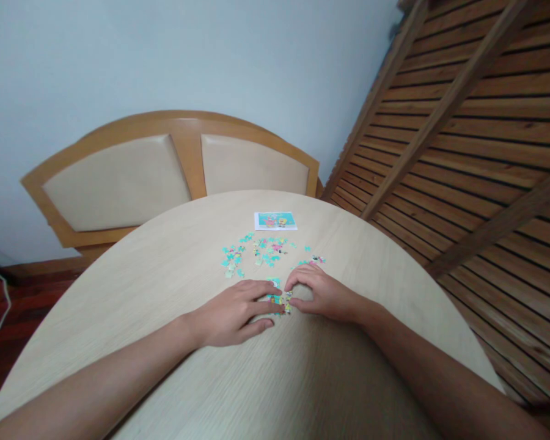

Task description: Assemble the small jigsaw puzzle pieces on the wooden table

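Observation:
A partly joined jigsaw puzzle (274, 283), teal with yellow patches, lies on the table in front of me, some of it covered by my fingers. My left hand (245, 308) rests over its left side, fingers spread and laid flat on the pieces. At the right edge, my right hand (318, 292) has its thumb and index finger curved round a small yellowish puzzle piece (288, 295), which touches or nearly touches the joined part. Loose puzzle pieces (270, 249), mostly teal, are scattered beyond my hands, several of them close to my right knuckles.
A printed picture card (275, 220) lies past the pieces on the round wooden table (165, 263). Behind the table's far edge stands a padded bench back (192, 153) against the wall. A slatted wooden panel (440, 153) rises at the right.

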`<state>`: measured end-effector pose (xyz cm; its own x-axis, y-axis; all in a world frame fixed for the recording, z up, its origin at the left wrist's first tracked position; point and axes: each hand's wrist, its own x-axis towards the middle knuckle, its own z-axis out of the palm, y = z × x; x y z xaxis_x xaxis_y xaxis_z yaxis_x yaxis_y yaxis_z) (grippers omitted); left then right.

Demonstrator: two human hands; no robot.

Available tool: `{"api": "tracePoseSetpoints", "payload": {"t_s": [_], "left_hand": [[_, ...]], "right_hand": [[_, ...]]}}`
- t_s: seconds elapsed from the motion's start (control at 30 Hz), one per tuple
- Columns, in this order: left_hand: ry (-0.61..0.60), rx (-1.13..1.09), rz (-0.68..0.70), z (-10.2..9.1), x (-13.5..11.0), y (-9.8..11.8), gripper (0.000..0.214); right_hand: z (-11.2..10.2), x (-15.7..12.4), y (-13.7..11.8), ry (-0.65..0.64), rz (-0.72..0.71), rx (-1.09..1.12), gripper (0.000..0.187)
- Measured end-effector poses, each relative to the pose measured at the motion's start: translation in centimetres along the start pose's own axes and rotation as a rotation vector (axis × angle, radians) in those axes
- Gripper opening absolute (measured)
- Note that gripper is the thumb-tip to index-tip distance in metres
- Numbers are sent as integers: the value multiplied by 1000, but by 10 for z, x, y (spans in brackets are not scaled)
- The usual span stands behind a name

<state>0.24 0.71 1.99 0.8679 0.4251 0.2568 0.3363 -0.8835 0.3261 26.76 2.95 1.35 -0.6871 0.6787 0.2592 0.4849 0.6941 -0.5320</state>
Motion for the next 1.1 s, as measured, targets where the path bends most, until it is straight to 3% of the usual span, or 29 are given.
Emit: {"api": "tracePoseSetpoints", "payload": {"t_s": [0.37, 0.73, 1.1], "left_hand": [[7, -16, 4, -1, 0, 1, 35], [11, -7, 9, -1, 0, 1, 36], [-2, -27, -14, -2, 0, 2, 36]], "right_hand": [[3, 4, -3, 56, 17, 183, 8], [5, 5, -5, 59, -65, 55, 6], [5, 5, -7, 61, -53, 37, 9]]}}
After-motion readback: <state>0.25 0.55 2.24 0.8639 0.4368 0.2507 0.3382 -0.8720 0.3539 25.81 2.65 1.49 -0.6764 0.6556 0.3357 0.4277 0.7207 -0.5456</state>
